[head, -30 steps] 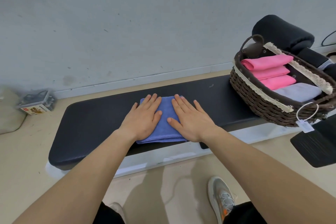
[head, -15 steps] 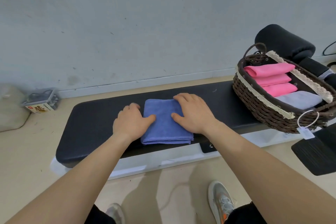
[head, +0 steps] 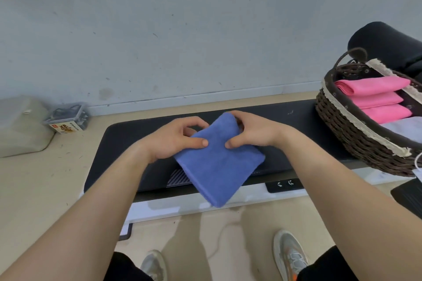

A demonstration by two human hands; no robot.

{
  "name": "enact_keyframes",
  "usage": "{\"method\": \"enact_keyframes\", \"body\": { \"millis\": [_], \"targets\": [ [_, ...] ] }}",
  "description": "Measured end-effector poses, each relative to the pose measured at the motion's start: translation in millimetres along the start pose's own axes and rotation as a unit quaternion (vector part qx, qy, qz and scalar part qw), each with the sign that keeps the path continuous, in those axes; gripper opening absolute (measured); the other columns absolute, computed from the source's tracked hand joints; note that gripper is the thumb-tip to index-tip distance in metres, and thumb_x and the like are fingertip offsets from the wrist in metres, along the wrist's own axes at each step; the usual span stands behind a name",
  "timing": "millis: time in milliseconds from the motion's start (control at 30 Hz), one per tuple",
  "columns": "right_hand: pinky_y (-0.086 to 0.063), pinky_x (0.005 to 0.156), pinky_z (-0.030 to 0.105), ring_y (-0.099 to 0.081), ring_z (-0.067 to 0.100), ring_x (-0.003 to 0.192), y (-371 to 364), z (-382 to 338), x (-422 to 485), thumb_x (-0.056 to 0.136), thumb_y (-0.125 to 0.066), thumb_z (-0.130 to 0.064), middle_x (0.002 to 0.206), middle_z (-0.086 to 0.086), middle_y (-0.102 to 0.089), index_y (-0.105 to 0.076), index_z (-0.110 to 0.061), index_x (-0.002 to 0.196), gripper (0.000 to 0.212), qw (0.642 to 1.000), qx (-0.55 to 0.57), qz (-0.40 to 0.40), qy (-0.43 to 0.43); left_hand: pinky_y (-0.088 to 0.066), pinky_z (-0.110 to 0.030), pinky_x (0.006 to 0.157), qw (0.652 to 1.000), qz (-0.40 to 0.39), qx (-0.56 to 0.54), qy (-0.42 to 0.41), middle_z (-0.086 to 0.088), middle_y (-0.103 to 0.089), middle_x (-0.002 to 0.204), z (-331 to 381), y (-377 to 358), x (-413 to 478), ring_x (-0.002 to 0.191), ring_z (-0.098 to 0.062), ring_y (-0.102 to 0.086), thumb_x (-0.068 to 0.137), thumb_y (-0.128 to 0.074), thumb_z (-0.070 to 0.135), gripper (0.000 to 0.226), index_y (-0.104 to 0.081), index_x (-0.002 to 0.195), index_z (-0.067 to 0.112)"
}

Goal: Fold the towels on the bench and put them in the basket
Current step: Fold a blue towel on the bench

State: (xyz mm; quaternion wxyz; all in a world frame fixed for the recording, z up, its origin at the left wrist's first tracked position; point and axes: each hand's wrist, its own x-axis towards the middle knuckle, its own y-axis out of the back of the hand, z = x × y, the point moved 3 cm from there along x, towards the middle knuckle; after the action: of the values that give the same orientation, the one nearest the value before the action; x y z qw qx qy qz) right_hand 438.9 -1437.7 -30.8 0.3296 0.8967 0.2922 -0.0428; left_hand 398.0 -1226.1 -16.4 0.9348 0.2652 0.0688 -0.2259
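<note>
A folded blue towel (head: pixel 219 166) hangs tilted above the black bench (head: pixel 127 143), lifted off its pad. My left hand (head: pixel 175 139) grips the towel's left edge, thumb on top and fingers curled beneath. My right hand (head: pixel 253 132) grips its upper right edge the same way. The brown wicker basket (head: pixel 342 130) stands on the bench's right end. Inside it lie three folded pink towels (head: pixel 374 98) and a pale grey one (head: pixel 408 129).
A grey wall runs behind the bench. On the floor at left sit a clear box of clips (head: pixel 68 116) and a pale bag (head: pixel 20 125). A black padded roll (head: pixel 386 43) rises behind the basket. My shoes (head: pixel 290 255) stand below the bench's white frame.
Both hands went from lying flat on the towel to gripping its sides. The towel has come up off the bench and turned to a diagonal.
</note>
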Motion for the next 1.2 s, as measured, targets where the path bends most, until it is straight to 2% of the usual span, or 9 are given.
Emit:
{"method": "enact_keyframes", "body": {
  "millis": [133, 233, 300, 400, 567, 767, 933, 1033, 1200],
  "targets": [
    [-0.053, 0.088, 0.027, -0.070, 0.008, 0.098, -5, 4, -1, 0.078, -0.081, -0.020, 0.104, -0.012, -0.075, -0.068, -0.025, 0.113, 0.037, 0.996, 0.038, -0.072, -0.023, -0.056, -0.023, 0.081, 1.000, 0.013, -0.020, 0.008, 0.002, -0.076, 0.102, -3, 6, 10, 0.095, -0.012, -0.072, 0.088, -0.074, 0.023, 0.022, -0.073, 0.110, 0.027],
    [-0.045, 0.066, 0.021, -0.061, 0.011, 0.072, 2, 15, 0, 0.078, -0.083, -0.027, 0.073, -0.015, -0.070, -0.071, -0.020, 0.096, 0.023, 0.998, 0.021, -0.028, -0.051, -0.054, -0.028, 0.086, 0.994, 0.090, -0.031, 0.047, 0.006, -0.076, 0.098, -17, 10, 23, 0.092, -0.010, -0.072, 0.077, -0.083, 0.037, 0.030, -0.074, 0.104, 0.029],
    [-0.041, 0.059, 0.022, -0.051, 0.010, 0.061, 6, 25, 0, 0.078, -0.084, -0.029, 0.058, -0.016, -0.060, -0.070, -0.018, 0.091, 0.022, 0.997, 0.023, -0.001, -0.077, -0.052, -0.025, 0.081, 0.992, 0.090, -0.012, 0.093, 0.008, -0.075, 0.096, -26, 9, 26, 0.091, -0.009, -0.070, 0.071, -0.087, 0.040, 0.035, -0.074, 0.101, 0.027],
    [-0.040, 0.056, 0.025, -0.049, 0.010, 0.058, 9, 36, -3, 0.078, -0.084, -0.030, 0.062, -0.011, -0.059, -0.073, -0.014, 0.098, 0.028, 0.991, 0.070, 0.022, -0.112, -0.050, -0.028, 0.077, 0.989, 0.062, 0.059, 0.122, 0.002, -0.075, 0.089, -29, 1, 29, 0.084, -0.014, -0.068, 0.070, -0.087, 0.030, 0.027, -0.075, 0.092, 0.020],
    [-0.036, 0.047, 0.020, -0.046, 0.008, 0.052, 14, 38, -4, 0.081, -0.080, -0.012, 0.074, 0.008, -0.055, -0.074, -0.004, 0.103, 0.024, 0.974, 0.163, 0.042, -0.153, -0.050, -0.024, 0.061, 0.983, 0.138, 0.034, 0.117, 0.000, -0.071, 0.079, -21, -4, 30, 0.053, -0.011, -0.061, 0.074, -0.084, 0.017, 0.027, -0.067, 0.096, 0.019],
    [-0.041, 0.051, 0.019, -0.074, 0.013, 0.074, 13, 30, -6, 0.083, -0.075, -0.003, 0.084, 0.006, -0.075, -0.067, -0.010, 0.106, 0.025, 0.974, 0.157, 0.084, -0.140, -0.043, -0.016, 0.041, 0.974, 0.192, -0.054, 0.111, -0.009, -0.072, 0.096, -17, -9, 24, 0.063, -0.020, -0.074, 0.085, -0.072, 0.003, 0.030, -0.062, 0.110, 0.014],
    [-0.051, 0.058, 0.020, -0.076, 0.015, 0.084, 12, 28, -13, 0.087, -0.073, -0.005, 0.099, 0.007, -0.076, -0.062, -0.015, 0.115, 0.032, 0.980, 0.142, 0.079, -0.118, -0.059, -0.025, 0.060, 0.981, 0.164, -0.035, 0.094, -0.009, -0.075, 0.096, -12, -8, 16, 0.074, -0.022, -0.076, 0.087, -0.071, 0.007, 0.026, -0.066, 0.110, 0.015],
    [-0.060, 0.074, 0.029, -0.075, 0.016, 0.089, 11, 28, -19, 0.087, -0.072, -0.006, 0.104, 0.007, -0.075, -0.061, -0.013, 0.118, 0.033, 0.983, 0.146, 0.065, -0.095, -0.061, -0.027, 0.064, 0.986, 0.144, -0.009, 0.078, -0.006, -0.073, 0.098, -8, -7, 7, 0.075, -0.019, -0.075, 0.088, -0.071, 0.010, 0.022, -0.065, 0.108, 0.018],
    [-0.058, 0.089, 0.034, -0.073, 0.019, 0.098, 12, 31, -33, 0.090, -0.069, -0.006, 0.109, 0.010, -0.073, -0.063, -0.009, 0.112, 0.024, 0.983, 0.172, 0.032, -0.065, -0.062, -0.036, 0.077, 0.993, 0.112, 0.019, 0.027, 0.000, -0.070, 0.098, -5, -10, -11, 0.085, -0.017, -0.073, 0.087, -0.073, 0.013, 0.017, -0.065, 0.098, 0.024]
  ]
}}
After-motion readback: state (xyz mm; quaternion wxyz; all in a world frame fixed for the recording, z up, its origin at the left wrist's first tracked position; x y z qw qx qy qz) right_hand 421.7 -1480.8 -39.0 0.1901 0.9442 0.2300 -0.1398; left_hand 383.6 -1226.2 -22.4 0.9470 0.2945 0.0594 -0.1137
